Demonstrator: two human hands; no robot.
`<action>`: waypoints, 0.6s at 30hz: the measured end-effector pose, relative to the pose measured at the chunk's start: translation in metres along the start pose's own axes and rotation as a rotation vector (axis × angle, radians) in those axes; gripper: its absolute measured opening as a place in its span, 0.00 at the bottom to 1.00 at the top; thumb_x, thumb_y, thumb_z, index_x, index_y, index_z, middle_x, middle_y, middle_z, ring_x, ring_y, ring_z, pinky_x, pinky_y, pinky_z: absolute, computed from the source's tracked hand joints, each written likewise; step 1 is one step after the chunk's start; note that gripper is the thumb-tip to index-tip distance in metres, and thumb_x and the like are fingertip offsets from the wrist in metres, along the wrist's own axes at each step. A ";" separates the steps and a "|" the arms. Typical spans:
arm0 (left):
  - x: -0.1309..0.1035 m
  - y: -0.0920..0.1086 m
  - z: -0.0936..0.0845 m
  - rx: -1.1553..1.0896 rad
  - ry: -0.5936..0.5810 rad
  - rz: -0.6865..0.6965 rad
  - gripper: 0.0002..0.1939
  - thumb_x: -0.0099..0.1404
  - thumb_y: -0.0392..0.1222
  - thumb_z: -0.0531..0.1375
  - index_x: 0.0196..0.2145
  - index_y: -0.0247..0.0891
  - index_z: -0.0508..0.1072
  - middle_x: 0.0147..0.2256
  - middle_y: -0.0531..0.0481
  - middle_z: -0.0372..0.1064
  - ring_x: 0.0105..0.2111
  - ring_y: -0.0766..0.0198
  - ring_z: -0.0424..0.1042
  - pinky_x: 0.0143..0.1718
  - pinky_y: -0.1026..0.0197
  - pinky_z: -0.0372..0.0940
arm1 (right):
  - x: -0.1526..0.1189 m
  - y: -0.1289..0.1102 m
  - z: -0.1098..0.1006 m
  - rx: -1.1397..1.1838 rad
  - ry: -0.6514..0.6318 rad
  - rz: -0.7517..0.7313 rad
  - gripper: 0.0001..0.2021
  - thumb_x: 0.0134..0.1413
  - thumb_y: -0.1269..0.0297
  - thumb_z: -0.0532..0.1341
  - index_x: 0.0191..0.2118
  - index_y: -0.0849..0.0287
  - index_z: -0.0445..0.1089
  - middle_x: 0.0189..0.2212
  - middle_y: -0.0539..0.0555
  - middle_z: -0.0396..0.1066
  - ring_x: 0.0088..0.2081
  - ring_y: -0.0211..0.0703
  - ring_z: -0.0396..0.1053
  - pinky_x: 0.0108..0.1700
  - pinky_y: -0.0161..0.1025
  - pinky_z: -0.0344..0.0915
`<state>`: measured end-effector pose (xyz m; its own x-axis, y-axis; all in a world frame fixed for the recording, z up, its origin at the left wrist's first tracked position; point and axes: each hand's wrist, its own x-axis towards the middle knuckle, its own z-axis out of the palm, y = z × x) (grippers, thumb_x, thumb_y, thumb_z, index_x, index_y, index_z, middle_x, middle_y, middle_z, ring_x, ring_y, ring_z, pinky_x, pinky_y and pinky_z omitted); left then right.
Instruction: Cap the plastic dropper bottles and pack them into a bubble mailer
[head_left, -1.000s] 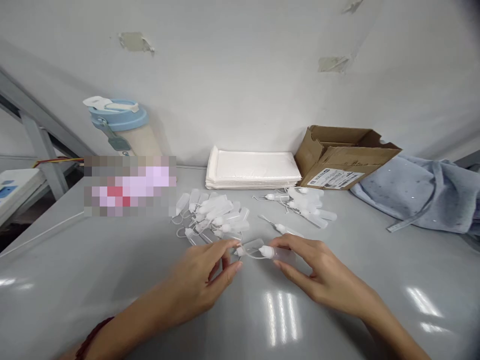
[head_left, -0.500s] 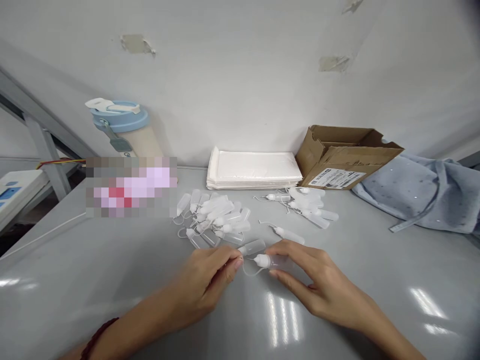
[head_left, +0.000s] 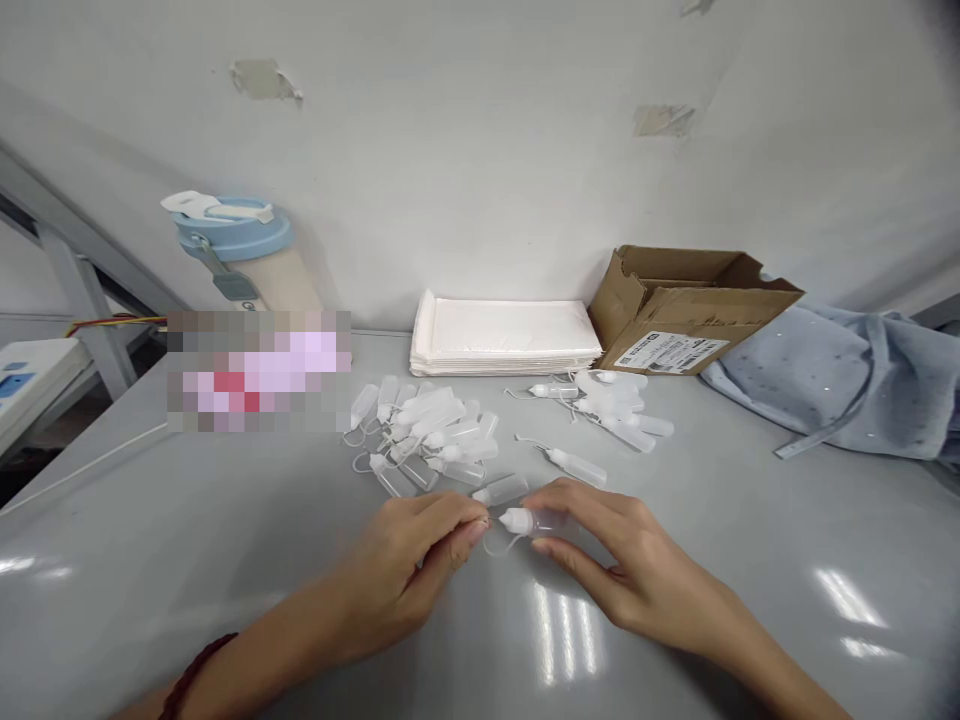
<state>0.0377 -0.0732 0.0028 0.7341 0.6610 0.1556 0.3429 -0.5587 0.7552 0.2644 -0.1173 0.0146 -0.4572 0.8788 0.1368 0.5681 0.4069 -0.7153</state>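
Note:
My right hand (head_left: 607, 550) grips a small clear needle-tip bottle (head_left: 549, 523) by its body, with the white top pointing left. A thin white strap (head_left: 504, 552) loops from the bottle's neck to my left hand (head_left: 431, 550). My left thumb and forefinger pinch the strap's cap end at the tip of the needle; the fingertips mostly hide it. Just behind the hands lies another bottle (head_left: 504, 489). A single bottle (head_left: 577, 467) rests farther back. To the left is a pile of similar bottles (head_left: 435, 420), and a smaller group (head_left: 619, 408) lies to the right.
A stack of white padded envelopes (head_left: 506, 330) sits against the wall, beside an open cardboard box (head_left: 686, 315). Grey-blue cloth (head_left: 847, 385) lies at the right. At the left stand a large blue-lidded bottle (head_left: 240, 240) and a blurred-out item (head_left: 262, 370) on the grey table (head_left: 225, 520).
The bottle's needle tip and my left fingertips have come closer together, the bottle shifting slightly left. The camera view has shifted a little. Both hands keep their grips.

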 end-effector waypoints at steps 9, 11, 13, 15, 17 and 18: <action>-0.001 -0.003 0.002 -0.001 0.007 -0.003 0.09 0.69 0.35 0.47 0.36 0.39 0.66 0.25 0.57 0.62 0.23 0.70 0.61 0.26 0.68 0.56 | -0.001 -0.001 -0.001 -0.006 0.022 -0.006 0.12 0.60 0.71 0.55 0.49 0.59 0.62 0.39 0.54 0.70 0.38 0.40 0.69 0.38 0.37 0.67; -0.001 -0.004 0.003 0.005 0.001 -0.013 0.09 0.70 0.36 0.47 0.35 0.39 0.66 0.25 0.57 0.62 0.23 0.70 0.61 0.26 0.68 0.56 | 0.000 -0.001 -0.002 -0.006 0.020 -0.007 0.12 0.60 0.71 0.55 0.49 0.59 0.62 0.40 0.54 0.70 0.39 0.41 0.69 0.39 0.37 0.67; -0.001 -0.005 0.003 0.008 -0.004 -0.016 0.09 0.70 0.36 0.47 0.35 0.39 0.66 0.25 0.57 0.62 0.23 0.70 0.61 0.26 0.68 0.56 | 0.000 -0.001 -0.002 -0.005 0.023 -0.016 0.12 0.60 0.71 0.55 0.49 0.59 0.63 0.39 0.55 0.70 0.39 0.41 0.69 0.39 0.38 0.67; -0.001 -0.005 0.003 0.010 -0.010 -0.018 0.09 0.69 0.36 0.47 0.35 0.39 0.66 0.25 0.56 0.62 0.24 0.70 0.61 0.26 0.68 0.56 | 0.000 -0.001 -0.002 -0.009 0.026 -0.022 0.12 0.60 0.71 0.54 0.49 0.59 0.63 0.39 0.55 0.70 0.38 0.41 0.69 0.38 0.38 0.67; -0.001 -0.004 0.003 0.007 -0.018 -0.028 0.09 0.70 0.36 0.47 0.35 0.39 0.65 0.25 0.57 0.62 0.24 0.70 0.61 0.26 0.68 0.55 | 0.001 0.000 -0.002 -0.013 0.025 -0.021 0.11 0.60 0.71 0.54 0.49 0.59 0.63 0.38 0.55 0.70 0.37 0.41 0.69 0.38 0.38 0.67; 0.000 -0.004 0.003 0.006 -0.020 -0.033 0.09 0.70 0.36 0.47 0.35 0.39 0.66 0.25 0.57 0.62 0.24 0.70 0.61 0.26 0.68 0.55 | 0.001 0.000 -0.002 -0.015 0.023 -0.021 0.11 0.61 0.71 0.54 0.49 0.59 0.63 0.38 0.55 0.70 0.37 0.41 0.69 0.37 0.38 0.67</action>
<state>0.0379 -0.0726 -0.0020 0.7340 0.6688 0.1177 0.3704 -0.5395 0.7561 0.2656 -0.1160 0.0160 -0.4535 0.8753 0.1677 0.5685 0.4290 -0.7019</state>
